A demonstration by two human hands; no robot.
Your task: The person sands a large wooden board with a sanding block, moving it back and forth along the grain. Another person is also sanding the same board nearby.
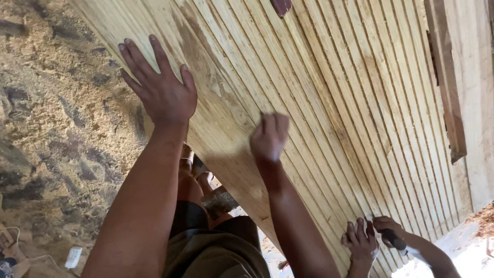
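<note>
A large pale wooden panel [329, 87] with long parallel grooves fills most of the view, slanting from upper left to lower right. My left hand [160, 86] lies flat on its smooth left part, fingers spread. My right hand [268, 136] is blurred, fingers curled against the panel near its middle; whether it holds anything small I cannot tell.
Another person's two hands [371, 237] work at the panel's lower edge, one gripping a dark-handled tool [393, 238]. Sawdust covers the ground [56, 128] at left. A white power strip [73, 257] with a cable lies at bottom left. Rough planks [465, 77] stand at right.
</note>
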